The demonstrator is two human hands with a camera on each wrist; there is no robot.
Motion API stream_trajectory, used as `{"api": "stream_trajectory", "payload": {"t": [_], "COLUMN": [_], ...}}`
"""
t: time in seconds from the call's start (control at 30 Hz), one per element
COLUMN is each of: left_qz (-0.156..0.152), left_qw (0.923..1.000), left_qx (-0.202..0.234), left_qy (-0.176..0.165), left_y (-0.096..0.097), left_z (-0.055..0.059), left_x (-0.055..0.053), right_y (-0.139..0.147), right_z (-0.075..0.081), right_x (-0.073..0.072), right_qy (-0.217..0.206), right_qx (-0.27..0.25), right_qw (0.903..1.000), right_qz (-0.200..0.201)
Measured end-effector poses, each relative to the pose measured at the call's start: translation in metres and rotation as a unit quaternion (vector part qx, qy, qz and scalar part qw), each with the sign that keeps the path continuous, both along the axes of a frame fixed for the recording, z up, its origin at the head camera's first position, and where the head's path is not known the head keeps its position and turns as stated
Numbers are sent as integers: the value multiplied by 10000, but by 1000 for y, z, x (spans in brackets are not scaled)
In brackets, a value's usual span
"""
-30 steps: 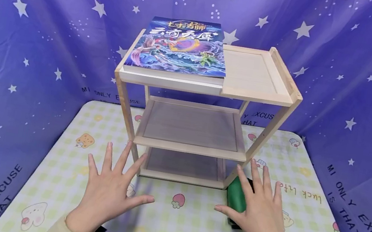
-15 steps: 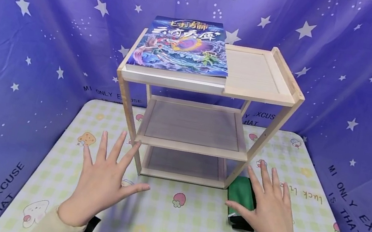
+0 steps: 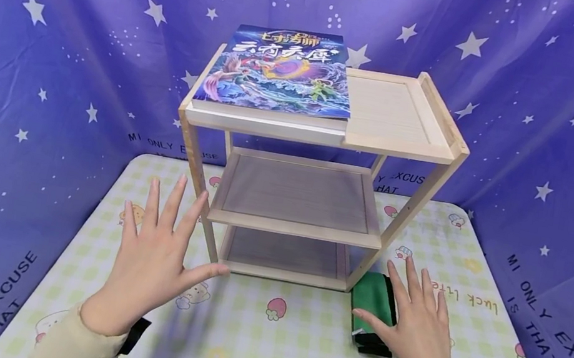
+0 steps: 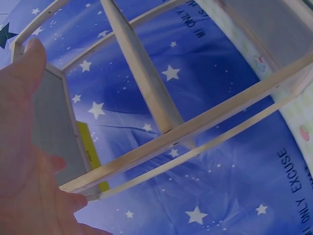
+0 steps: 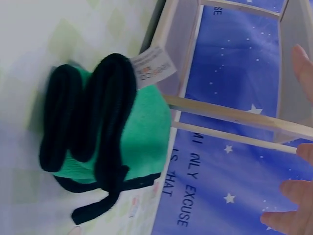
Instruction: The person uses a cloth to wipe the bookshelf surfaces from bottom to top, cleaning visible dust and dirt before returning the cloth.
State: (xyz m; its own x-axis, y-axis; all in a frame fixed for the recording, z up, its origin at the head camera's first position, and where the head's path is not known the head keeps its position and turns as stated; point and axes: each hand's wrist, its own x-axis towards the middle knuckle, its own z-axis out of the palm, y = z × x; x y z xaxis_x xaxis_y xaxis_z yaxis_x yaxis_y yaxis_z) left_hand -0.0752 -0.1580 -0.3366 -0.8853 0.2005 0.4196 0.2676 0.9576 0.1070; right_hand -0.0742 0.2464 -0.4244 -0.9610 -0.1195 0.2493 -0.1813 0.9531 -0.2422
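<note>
My left hand (image 3: 150,261), fingers spread, hovers before the left front leg of a wooden three-tier shelf (image 3: 295,229); it holds nothing. To the right, my right hand (image 3: 420,334) is also spread and bare, its thumb overlapping a green folded cloth item (image 3: 371,301) in the head view. That item has black edging and a white tag (image 5: 154,66), and it lies on the table by the shelf's right front leg. On the left part of the top tier lies a book (image 3: 282,73) with a colourful illustrated cover. Its yellow edge (image 4: 90,152) shows in the left wrist view.
A checked tablecloth (image 3: 269,353) with cartoon prints covers the table. Purple curtains (image 3: 38,99) with white stars stand close behind and on both sides. The middle tier (image 3: 298,193) and bottom tier (image 3: 283,253) of the shelf are framed panels.
My left hand has moved forward and left, up toward the shelf's left leg. My right hand has shifted slightly right, uncovering more of the green folded item. Book and shelf stay put.
</note>
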Motion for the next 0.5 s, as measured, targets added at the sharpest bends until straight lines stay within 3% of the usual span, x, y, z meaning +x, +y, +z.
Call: {"api": "stream_trajectory", "payload": {"t": [0.2,0.5], "left_qz": [-151,-322], "left_qw": [9986,9954], "left_qx": [121,402], "left_qy": [501,813], "left_y": [1,0], "left_z": [11,27], "left_x": [-7,-14], "right_y": [3,6], "right_z": [-10,-25], "right_x": [-2,-2], "right_qy": [-108,-329], "right_qx": [-6,7], "right_qw": [9999,9992], "right_qz": [-89,-235]}}
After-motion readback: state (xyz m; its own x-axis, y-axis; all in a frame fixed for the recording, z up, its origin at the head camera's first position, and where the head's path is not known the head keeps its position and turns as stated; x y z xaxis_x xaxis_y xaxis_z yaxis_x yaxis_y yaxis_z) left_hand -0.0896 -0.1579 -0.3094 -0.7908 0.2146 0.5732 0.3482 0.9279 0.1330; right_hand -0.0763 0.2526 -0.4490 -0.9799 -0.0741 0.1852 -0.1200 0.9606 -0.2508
